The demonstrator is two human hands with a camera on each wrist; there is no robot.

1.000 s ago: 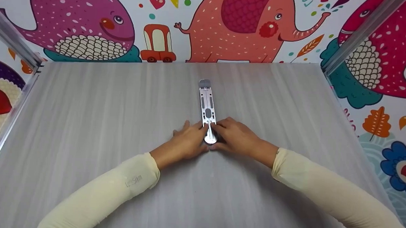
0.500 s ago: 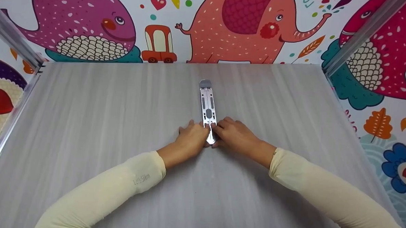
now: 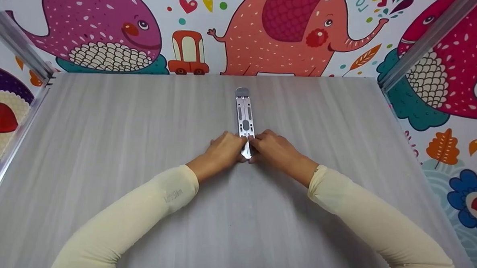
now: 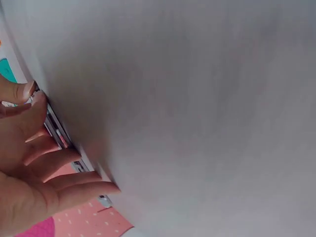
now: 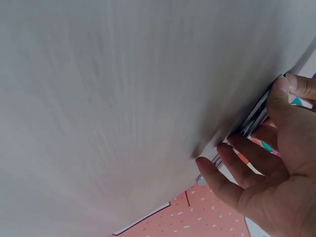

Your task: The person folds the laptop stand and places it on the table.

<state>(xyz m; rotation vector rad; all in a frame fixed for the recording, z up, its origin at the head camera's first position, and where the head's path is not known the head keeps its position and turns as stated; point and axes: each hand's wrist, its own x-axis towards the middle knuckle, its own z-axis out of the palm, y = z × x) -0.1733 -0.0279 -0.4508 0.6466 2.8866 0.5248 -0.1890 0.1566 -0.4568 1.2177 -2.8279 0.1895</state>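
Observation:
A long, narrow silver metal piece with slots, like a folded laptop stand, lies on the table and points away from me. A grey pad covers its far end. My left hand grips the near end from the left, its thumb on the top face. Opposite it, my right hand grips the same end from the right. Both thumbs nearly meet over the middle. In the left wrist view the fingers run along the stand's side, low over the table; the right wrist view shows the right fingers alike.
The wood-grain table spreads around the stand. At the back stands a wall printed with cartoon animals. Metal posts rise at the back corners, and a metal rail edges the left side.
The stand and both hands have shifted slightly away from me. My left hand's spread fingers have drawn in against the stand, and its near end looks narrower than the rounded end seen earlier.

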